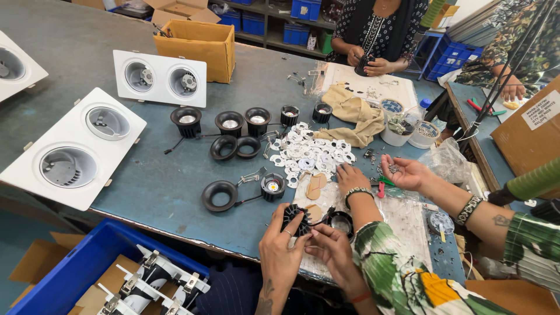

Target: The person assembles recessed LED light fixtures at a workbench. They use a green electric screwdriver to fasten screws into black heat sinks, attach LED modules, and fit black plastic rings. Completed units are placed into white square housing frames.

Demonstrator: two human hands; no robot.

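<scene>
Finned black heat sink (pixel 296 219) sits at the near edge of the blue-grey worktable (pixel 163 186), pinched in the person's left hand (pixel 279 248), whose fingers curl round its ribbed body and close tight on it. The right hand (pixel 333 248) meets it from the side, fingertips narrowed together against the part as if feeding something small into it; just what they hold is too small to tell. A black trim ring (pixel 340 221) lies touching the work just beside the right hand. Doing this well seems to call for the left hand to keep the ribbed body steady and square while the right works with light fingertip pressure, since the fins give a sure grip but the inner parts look delicate. A co-worker's two hands (pixel 402 173) reach in from the right over a heap of white plastic rings (pixel 306 153), so elbows should stay tucked. Farther off stand a row of assembled black downlights (pixel 230 121), white twin-lamp housings (pixel 159 77) and a cardboard box (pixel 198 44)
</scene>
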